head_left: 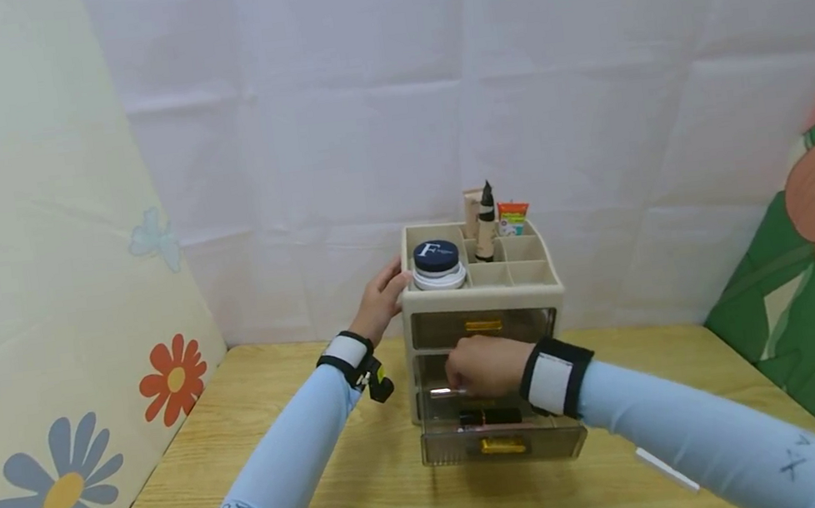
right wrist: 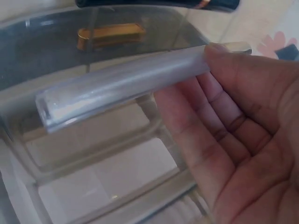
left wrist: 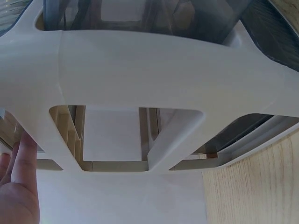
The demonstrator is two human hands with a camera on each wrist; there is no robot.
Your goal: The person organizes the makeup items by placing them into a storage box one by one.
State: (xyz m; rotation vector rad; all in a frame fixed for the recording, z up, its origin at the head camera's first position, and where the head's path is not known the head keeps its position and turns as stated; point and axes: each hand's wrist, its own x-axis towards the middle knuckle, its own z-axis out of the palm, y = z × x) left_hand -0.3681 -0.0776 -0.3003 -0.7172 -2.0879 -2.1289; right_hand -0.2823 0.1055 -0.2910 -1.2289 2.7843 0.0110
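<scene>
A cream cosmetics organizer [head_left: 484, 300] with smoky clear drawers stands on the table. My left hand [head_left: 380, 297] rests against its left side, the thumb near the top edge; in the left wrist view its fingers [left wrist: 24, 168] lie straight along the side. One lower drawer [head_left: 460, 447] is pulled out towards me. Over it, my right hand [head_left: 486, 365] pinches a slim silvery, clear-walled tube [right wrist: 126, 84] between thumb and fingers, with a shiny end past the thumb. A dark tube [head_left: 497, 416] lies in the pulled-out drawer. White-bottomed compartments [right wrist: 112, 186] show beneath the held tube.
On the organizer's top sit a navy-lidded jar [head_left: 436, 256] on a white round case [head_left: 440, 279], a beige bottle [head_left: 486, 232] with a black pointed cap, and an orange-and-green tube [head_left: 512, 218]. A thin white stick [head_left: 666, 469] lies on the table beside my right forearm.
</scene>
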